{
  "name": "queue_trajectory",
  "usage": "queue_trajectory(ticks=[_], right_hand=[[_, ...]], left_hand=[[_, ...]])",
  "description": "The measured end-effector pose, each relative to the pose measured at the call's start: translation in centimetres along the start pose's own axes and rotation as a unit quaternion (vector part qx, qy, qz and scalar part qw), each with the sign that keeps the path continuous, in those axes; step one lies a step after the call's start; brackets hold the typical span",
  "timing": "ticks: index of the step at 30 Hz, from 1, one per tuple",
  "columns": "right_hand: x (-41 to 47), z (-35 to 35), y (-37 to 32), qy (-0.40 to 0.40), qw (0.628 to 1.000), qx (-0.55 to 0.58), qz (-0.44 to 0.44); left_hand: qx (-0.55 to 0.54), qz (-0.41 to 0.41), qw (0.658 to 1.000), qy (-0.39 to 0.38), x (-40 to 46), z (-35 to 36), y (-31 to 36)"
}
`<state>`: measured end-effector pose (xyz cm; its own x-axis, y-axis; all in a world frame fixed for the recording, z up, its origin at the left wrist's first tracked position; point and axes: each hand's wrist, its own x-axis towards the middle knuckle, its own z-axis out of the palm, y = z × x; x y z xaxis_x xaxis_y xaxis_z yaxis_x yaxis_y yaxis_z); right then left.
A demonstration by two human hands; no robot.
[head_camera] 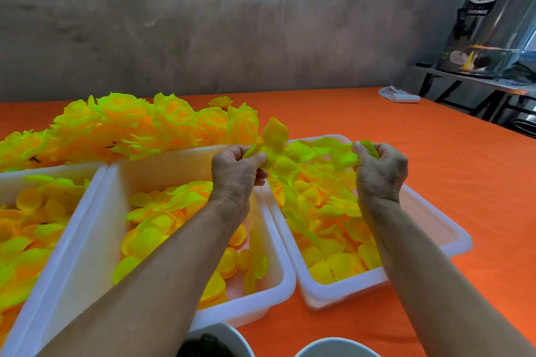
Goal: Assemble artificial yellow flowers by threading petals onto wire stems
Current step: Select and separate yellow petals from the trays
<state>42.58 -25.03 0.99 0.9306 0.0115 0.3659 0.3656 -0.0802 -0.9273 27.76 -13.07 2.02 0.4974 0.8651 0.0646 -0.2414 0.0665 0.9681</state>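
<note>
Above right tray (452, 243), hands curled on petals (275, 136).

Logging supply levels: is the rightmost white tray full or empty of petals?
Partly full. The rightmost tray holds loose yellow petals heaped over most of its floor, while a bare strip shows along its right side.

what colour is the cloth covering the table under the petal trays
Plain orange, with no pattern; the table cloth shows best in the head view, on the bare stretch beyond the white trays.
</note>
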Motion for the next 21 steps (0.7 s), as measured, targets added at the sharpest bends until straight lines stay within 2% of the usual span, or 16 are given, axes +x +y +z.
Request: queue_trajectory(ticks=[3,5,11,14,17,19,21], right_hand=[[0.7,-0.4,0.2,0.064,0.997,-0.035,0.011],[0.5,-0.6,0.1,0.054,0.996,-0.061,-0.019],[-1.9,-0.4,-1.5,-0.097,0.976,-0.110,-0.159],[-2.8,-0.3,-1.6,-0.233,0.938,-0.176,-0.185],[-2.9,-0.2,-1.3,-0.360,0.882,-0.264,-0.153],[-2.9,-0.1,-1.2,-0.385,0.869,-0.277,-0.141],[-2.8,0.0,-1.1,-0.353,0.883,-0.266,-0.160]], left_hand=[[-0.007,0.000,1.000,0.027,0.3,-0.3,0.2],[-0.008,-0.001,1.000,0.026,0.4,-0.4,0.2],[-0.039,-0.010,0.999,-0.015,-0.1,-0.3,0.2],[-0.048,-0.016,0.998,-0.036,-0.2,-0.1,0.1],[-0.071,-0.029,0.996,-0.043,-0.3,0.0,0.1],[-0.084,-0.041,0.995,-0.041,-0.3,0.0,0.2],[-0.085,-0.051,0.994,-0.034,-0.3,-0.1,0.2]])
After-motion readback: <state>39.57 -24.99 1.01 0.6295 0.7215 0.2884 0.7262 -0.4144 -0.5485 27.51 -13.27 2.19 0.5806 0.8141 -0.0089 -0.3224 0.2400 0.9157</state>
